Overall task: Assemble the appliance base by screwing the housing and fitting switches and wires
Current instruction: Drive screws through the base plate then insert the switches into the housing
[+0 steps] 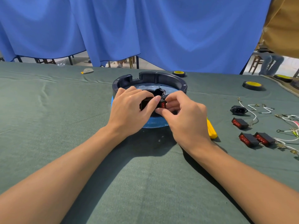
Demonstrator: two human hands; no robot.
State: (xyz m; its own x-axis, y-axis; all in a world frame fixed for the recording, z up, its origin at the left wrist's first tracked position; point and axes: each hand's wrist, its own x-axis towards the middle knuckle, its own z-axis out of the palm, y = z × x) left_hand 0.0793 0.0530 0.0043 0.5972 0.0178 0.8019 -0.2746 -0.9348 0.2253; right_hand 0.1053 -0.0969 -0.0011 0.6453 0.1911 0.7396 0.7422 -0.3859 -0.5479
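A round dark appliance base (pixel 166 80) with a blue lower ring sits on the green cloth in the middle of the table. My left hand (pixel 129 110) grips the base's near wall, its thumb lying across the front. My right hand (pixel 182 113) pinches a red rocker switch (pixel 163 105) against that near wall. The opening behind the switch is hidden by my fingers. Three more red rocker switches (pixel 240 123) (pixel 248 139) (pixel 263 139) lie to the right, beside a black power socket (pixel 238 109) and loose white wires (pixel 258 109).
A yellow screwdriver handle (pixel 211 129) lies just right of my right wrist. Tape rolls with yellow cores (pixel 252 85) (pixel 178 73) sit at the back right. A small paper scrap (pixel 87 71) lies at the far edge. Blue curtains hang behind the table; a person sits at far right.
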